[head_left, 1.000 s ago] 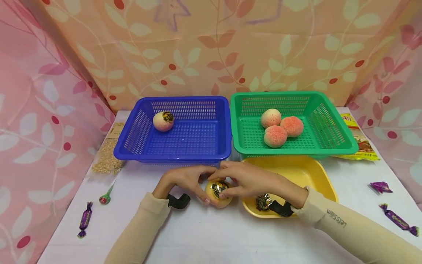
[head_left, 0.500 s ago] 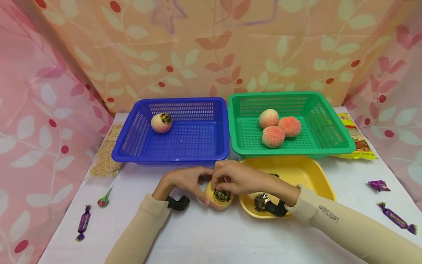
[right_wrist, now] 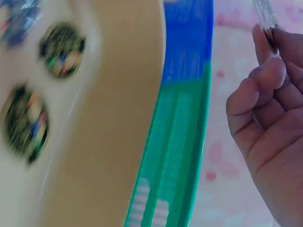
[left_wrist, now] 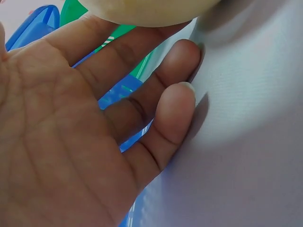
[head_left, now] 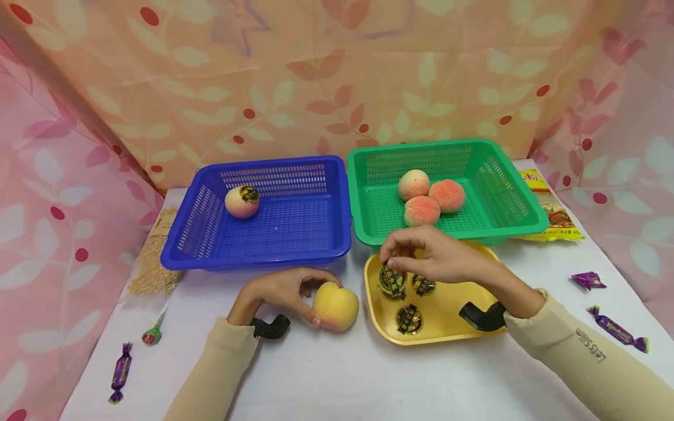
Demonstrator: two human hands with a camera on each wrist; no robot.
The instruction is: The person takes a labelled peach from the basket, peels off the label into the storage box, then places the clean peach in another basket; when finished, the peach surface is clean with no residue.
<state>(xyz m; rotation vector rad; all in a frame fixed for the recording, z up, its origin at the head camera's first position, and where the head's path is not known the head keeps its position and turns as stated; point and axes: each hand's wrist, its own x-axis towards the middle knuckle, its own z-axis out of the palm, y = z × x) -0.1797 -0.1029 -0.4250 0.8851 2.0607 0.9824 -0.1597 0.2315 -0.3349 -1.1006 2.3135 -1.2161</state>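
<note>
My left hand (head_left: 284, 291) holds a yellow peach (head_left: 337, 307) on the white cloth, thumb at its near side and fingers behind it. No sticker shows on the visible side of this peach. In the left wrist view only the peach's pale underside (left_wrist: 151, 10) appears, above the fingers (left_wrist: 177, 111). Over the yellow tray (head_left: 442, 336), my right hand (head_left: 437, 257) pinches a black-and-gold round sticker (right_wrist: 266, 19) between thumb and forefinger. Several similar stickers lie in the tray, one of them (head_left: 409, 320) near its front edge.
A blue basket (head_left: 258, 260) with one stickered peach (head_left: 242, 202) stands behind my left hand. Right of it, a green basket (head_left: 505, 231) holds three peaches (head_left: 446, 196). Wrapped candies (head_left: 617, 328), a lollipop (head_left: 152, 335) and food packets (head_left: 155, 260) lie at the sides.
The sticker has come off the yellow peach, pinched in my right hand. That hand has moved right, from the peach to over the tray. My left hand still holds the peach.
</note>
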